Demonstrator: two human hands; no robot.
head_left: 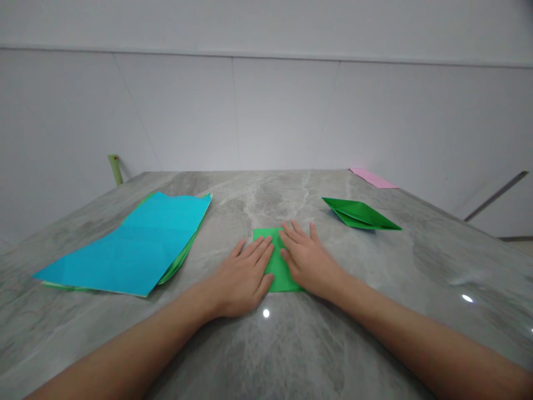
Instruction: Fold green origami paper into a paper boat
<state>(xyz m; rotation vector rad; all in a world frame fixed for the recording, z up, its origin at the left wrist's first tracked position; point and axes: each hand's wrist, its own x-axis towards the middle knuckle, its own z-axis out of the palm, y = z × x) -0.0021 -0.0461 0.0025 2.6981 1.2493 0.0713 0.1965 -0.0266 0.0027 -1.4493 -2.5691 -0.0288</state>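
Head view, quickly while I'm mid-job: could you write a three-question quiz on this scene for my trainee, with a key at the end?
1. Multiple choice: what colour is uppermost on the paper stack at the person's left? A) pink B) white C) blue

2. True or false: the left hand and the right hand both lie on the same green sheet.

3. Fill in the missing word: the folded green paper lies to the person's ____ of the green sheet.

Key: 1. C; 2. True; 3. right
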